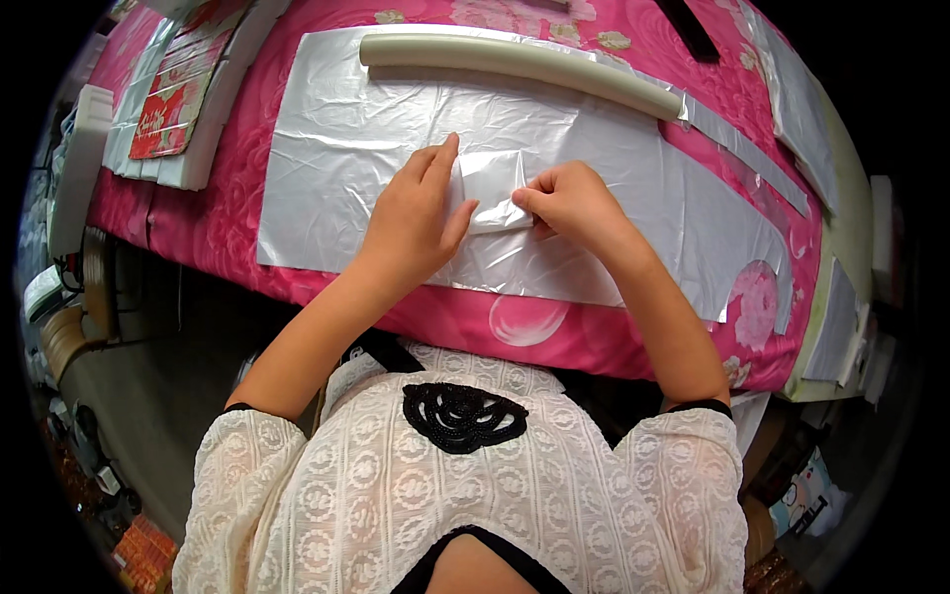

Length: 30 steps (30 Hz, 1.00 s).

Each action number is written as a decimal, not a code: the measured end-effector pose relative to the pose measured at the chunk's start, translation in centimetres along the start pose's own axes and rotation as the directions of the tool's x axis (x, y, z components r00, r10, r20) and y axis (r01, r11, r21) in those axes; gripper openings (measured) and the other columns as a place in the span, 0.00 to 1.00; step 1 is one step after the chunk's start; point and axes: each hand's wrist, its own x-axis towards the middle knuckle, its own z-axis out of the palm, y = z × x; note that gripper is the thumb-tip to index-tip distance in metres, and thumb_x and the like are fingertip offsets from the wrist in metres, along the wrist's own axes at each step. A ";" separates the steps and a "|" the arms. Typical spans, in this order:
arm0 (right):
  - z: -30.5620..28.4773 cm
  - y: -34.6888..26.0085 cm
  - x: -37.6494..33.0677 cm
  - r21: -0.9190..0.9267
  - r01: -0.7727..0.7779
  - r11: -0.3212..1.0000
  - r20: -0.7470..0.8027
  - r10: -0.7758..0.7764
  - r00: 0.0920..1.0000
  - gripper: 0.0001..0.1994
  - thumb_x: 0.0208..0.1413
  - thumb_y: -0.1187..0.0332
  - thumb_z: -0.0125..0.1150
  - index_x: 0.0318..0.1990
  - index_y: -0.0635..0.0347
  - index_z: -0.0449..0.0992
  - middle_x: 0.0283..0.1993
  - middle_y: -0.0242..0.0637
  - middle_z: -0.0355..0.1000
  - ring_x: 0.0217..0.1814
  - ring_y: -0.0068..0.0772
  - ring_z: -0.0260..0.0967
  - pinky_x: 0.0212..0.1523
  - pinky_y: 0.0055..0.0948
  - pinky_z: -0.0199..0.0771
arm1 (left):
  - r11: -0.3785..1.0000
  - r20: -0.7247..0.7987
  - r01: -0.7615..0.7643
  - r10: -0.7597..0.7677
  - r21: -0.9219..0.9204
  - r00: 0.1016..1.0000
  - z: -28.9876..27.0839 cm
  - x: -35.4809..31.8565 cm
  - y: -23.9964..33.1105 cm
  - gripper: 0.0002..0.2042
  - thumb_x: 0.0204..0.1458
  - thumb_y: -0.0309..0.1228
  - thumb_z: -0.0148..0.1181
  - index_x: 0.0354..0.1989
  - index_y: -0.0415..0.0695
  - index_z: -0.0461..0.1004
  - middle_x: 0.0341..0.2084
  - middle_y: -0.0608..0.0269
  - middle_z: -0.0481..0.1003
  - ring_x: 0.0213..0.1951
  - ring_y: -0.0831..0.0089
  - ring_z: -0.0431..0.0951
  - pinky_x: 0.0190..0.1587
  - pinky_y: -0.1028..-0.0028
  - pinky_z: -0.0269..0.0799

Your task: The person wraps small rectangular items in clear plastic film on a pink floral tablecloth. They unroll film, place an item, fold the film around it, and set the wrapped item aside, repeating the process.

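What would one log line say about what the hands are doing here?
left hand: flat on small folded plastic piece | right hand: pinching its edge | under: big clear plastic sheet on pink cloth | behind: pale tube

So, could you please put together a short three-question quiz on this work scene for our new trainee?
1. True or false: both hands touch the small folded clear plastic piece.
2. What lies along the far edge of the large clear plastic sheet? A) a long pale tube B) scissors C) a ruler
3. What colour is the flowered cloth under the sheet?

Key
1. True: the left hand lies flat against the piece's left side and the right hand pinches its right edge.
2. A, the long pale tube.
3. Pink.
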 end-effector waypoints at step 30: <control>4.8 -0.2 1.8 -0.686 0.595 0.418 0.054 -0.787 0.615 0.32 0.50 0.53 0.56 0.58 0.65 0.62 0.63 0.52 0.54 0.68 0.49 0.47 0.66 0.46 0.43 | 0.491 0.314 0.441 -0.322 -0.752 0.893 -3.1 -9.5 -2.7 0.08 0.56 0.24 0.50 0.35 0.33 0.75 0.30 0.59 0.78 0.36 0.74 0.77 0.42 0.75 0.73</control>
